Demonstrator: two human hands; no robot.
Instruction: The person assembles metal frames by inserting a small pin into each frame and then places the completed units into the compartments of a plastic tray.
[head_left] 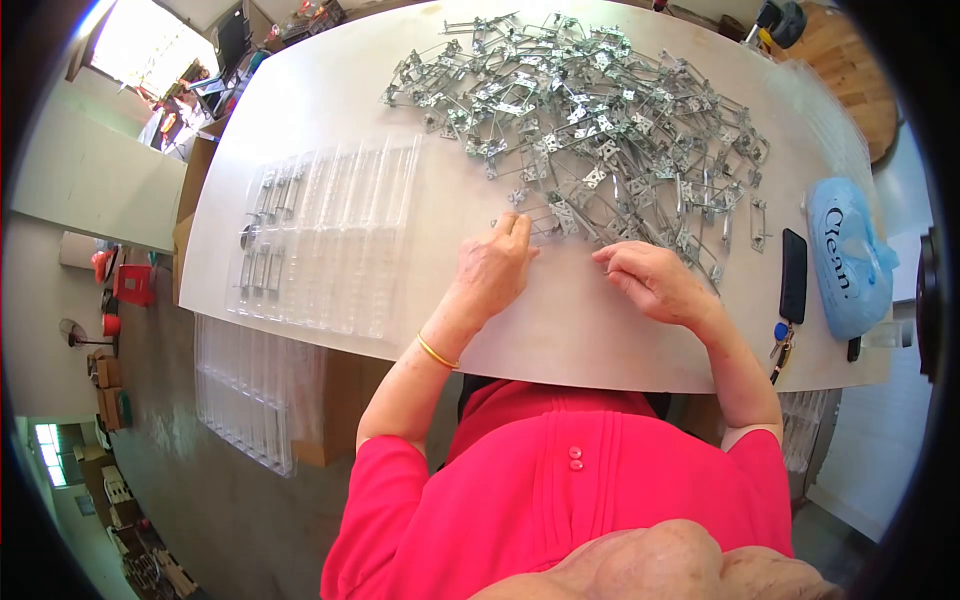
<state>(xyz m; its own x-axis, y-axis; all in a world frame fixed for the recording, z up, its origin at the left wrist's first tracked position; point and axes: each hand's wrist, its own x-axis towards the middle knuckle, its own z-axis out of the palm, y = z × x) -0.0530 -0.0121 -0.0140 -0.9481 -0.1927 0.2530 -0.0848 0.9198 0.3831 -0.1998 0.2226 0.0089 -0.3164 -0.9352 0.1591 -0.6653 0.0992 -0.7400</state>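
Observation:
A large heap of small silvery metal brackets with wire rods (pixel 600 110) covers the far middle of the table. My left hand (pixel 492 268) is at the heap's near left edge, its fingers closed at the ends of a wire bracket (pixel 545 218). A gold bangle (pixel 437 352) is around that wrist. To the right, my right hand (pixel 650 282) rests by the heap's near edge, fingers loosely bent and apart, with nothing visible in them. On the left lies a clear plastic tray (pixel 345 235) with long slots; several metal brackets (pixel 262 268) sit in its left-hand slots.
A black phone (pixel 793 275), keys (pixel 780 345) and a blue "Clean" tissue pack (pixel 848 258) lie at the table's right side. More clear trays (pixel 240 395) are stacked below the left front edge, beside a cardboard box (pixel 345 405). The table (pixel 490 350) curves around me.

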